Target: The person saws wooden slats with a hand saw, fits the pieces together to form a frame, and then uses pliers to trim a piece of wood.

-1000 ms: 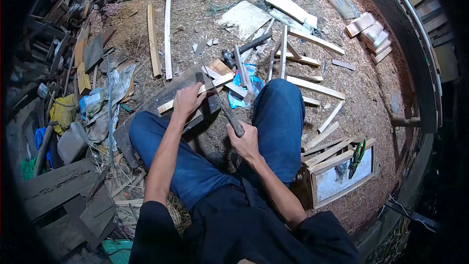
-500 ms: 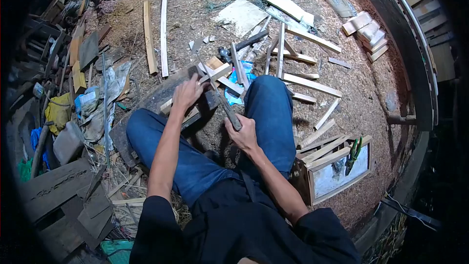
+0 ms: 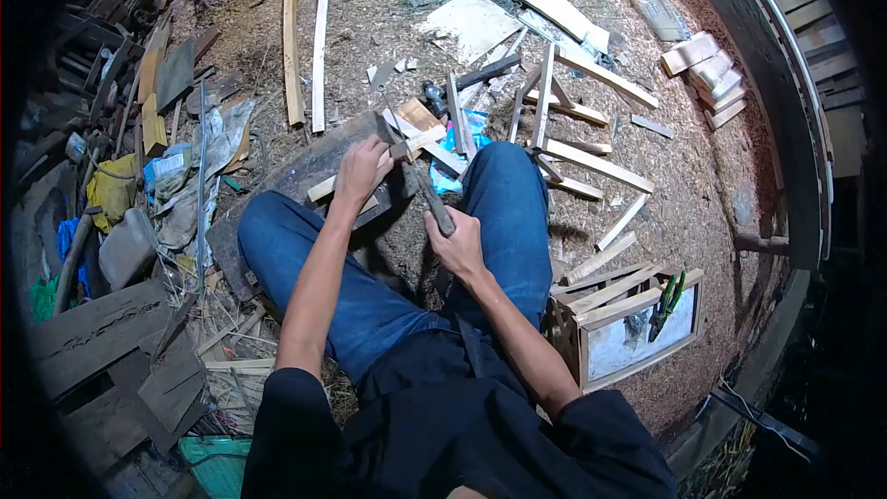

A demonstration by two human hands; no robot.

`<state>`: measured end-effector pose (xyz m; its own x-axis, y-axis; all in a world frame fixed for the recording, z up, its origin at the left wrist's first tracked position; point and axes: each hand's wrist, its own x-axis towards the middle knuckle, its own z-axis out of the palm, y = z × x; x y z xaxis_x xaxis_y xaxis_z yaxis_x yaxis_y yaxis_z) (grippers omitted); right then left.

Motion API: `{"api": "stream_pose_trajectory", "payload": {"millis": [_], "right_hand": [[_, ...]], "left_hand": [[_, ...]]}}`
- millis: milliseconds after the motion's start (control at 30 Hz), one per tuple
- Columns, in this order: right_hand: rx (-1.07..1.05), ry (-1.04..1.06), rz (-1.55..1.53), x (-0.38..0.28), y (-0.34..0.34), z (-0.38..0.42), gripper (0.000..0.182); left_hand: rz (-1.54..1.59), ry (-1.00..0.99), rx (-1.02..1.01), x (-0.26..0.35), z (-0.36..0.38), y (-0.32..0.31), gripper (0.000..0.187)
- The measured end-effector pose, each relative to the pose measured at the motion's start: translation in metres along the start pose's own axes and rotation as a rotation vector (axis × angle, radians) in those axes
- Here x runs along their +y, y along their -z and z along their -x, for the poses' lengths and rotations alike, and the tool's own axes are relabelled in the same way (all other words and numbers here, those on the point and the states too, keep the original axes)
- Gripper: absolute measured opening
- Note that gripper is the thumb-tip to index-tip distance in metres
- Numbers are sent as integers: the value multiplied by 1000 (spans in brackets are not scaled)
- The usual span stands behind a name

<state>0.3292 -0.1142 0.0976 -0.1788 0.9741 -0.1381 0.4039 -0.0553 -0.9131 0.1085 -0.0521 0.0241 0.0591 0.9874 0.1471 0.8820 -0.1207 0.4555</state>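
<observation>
My left hand point(image 3: 363, 173) is closed around the near end of a short wooden strip point(image 3: 425, 139), holding it above a dark wooden block point(image 3: 319, 162). In my right hand point(image 3: 458, 245) is the thick, dark handle of a long-handled knife point(image 3: 431, 199). Its thin blade points forward and crosses the strip just beside my left fingers; the edge is too fine to make out. Another pale piece of wood point(image 3: 323, 188) lies under my left wrist. A hammer point(image 3: 432, 94) rests on the ground beyond the strip.
A frame of pale wooden slats point(image 3: 591, 154) lies ahead of my right knee. Right of my thigh stands a wooden box point(image 3: 642, 346) with green-handled pliers point(image 3: 667, 300) on it. Stacked blocks point(image 3: 707, 74) sit at far right. Planks and scrap point(image 3: 129, 379) crowd the left.
The knife has shifted slightly toward me and left, its blade now lower against the strip. My left hand has moved a little and keeps its hold. The view has tilted slightly.
</observation>
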Motion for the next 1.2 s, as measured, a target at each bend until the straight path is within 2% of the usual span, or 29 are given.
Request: {"api": "stream_pose_trajectory", "payload": {"millis": [33,100,233,300,400,500,567,600,733,800,933,1200], "right_hand": [[1,39,13,2,-1,-1,30],[-12,51,30,7,-2,-5,30],[-18,126,57,10,-6,-5,30],[-18,138,57,10,-3,-9,29],[-57,58,66,13,3,-13,29],[-56,111,66,14,3,-12,29],[-8,275,140,29,-6,-10,28],[-18,277,139,26,-7,-9,28],[22,156,-38,21,-2,-6,28],[53,115,-146,15,4,3,29],[56,36,-149,21,3,7,31],[53,57,-89,17,7,11,29]], "left_hand": [[-1,0,2,2,0,2,24],[-146,-149,119,3,-1,5,24],[-207,-117,158,4,5,-4,26],[-124,-10,175,4,5,-11,27],[-53,-33,127,0,4,-9,26],[-21,-1,80,-2,5,-6,25],[-27,-7,103,-2,6,-7,23],[-32,-18,127,-2,6,-7,22],[-94,-66,200,1,7,-8,21],[-72,-24,163,4,5,-5,22],[-33,-17,166,1,7,-2,23],[-23,-57,150,3,3,-9,25]]}}
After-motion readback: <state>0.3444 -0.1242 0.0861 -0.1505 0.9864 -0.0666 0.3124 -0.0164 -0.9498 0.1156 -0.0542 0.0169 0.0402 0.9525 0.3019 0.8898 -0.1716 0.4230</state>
